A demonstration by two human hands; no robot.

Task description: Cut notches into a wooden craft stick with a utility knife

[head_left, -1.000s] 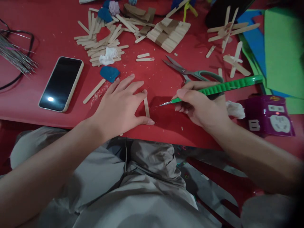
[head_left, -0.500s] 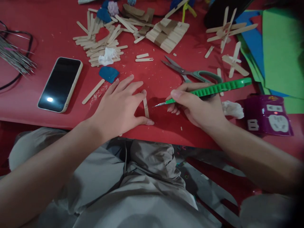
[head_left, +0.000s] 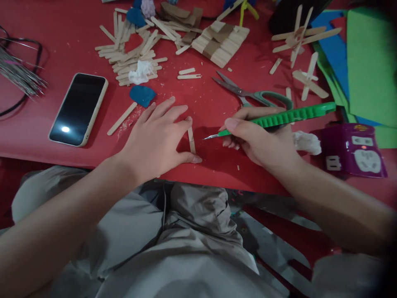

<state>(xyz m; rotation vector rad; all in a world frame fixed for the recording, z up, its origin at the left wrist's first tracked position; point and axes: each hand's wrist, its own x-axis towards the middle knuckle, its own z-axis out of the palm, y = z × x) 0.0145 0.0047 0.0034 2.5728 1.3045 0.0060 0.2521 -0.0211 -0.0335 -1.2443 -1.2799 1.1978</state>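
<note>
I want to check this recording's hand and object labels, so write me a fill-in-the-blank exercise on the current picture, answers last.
The handle of the knife in the right hand is coloured ____.
At the near end of a short stick is the ____ of the left hand.
The phone lies to the ____ of both hands.
The tabletop is coloured ____.

Missing words: green; thumb; left; red.

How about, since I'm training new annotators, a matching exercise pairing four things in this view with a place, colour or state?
Things:
1. craft knife
2. smartphone
3. scissors
4. multi-outlet power socket

Descriptions:
A. purple and white
B. lying left of the left hand
C. lying with its blades apart
D. held in the right hand

Pairs: 1-D, 2-B, 3-C, 4-A
</note>
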